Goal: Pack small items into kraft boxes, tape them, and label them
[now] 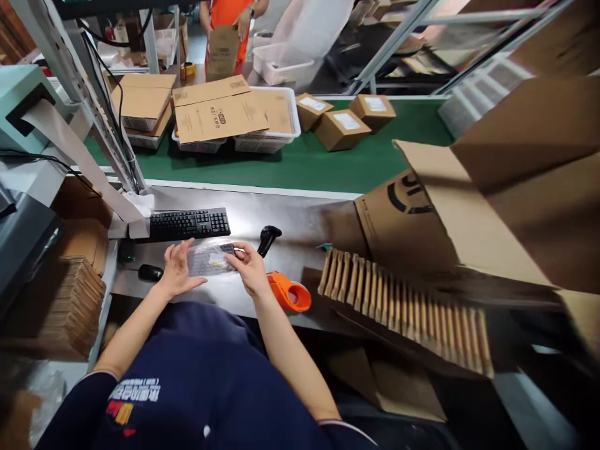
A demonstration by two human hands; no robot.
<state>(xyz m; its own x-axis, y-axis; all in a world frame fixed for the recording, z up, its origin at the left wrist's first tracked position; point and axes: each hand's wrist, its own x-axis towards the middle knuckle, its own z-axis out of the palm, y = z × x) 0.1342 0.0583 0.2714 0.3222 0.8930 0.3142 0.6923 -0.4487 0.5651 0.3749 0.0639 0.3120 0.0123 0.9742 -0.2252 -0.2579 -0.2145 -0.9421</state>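
Note:
A flat package in clear bubble wrap (202,261), with a small pale label on it, is raised over the metal bench. My right hand (250,270) pinches its right end between thumb and fingers. At its left end is my left hand (175,272), fingers and thumb spread; whether the palm touches the wrap I cannot tell. Just beyond the package lie a black keyboard (190,222) and a black handheld scanner (269,239). An orange tape dispenser (289,292) rests by my right wrist, and a black mouse (150,272) sits left of my left hand.
A row of folded cartons (403,306) stands at the right beside a large open box (398,206). Behind the bench, a green conveyor (328,169) carries baskets with flattened cartons (218,115) and small labelled boxes (344,128). A person in orange (229,31) holds cardboard opposite.

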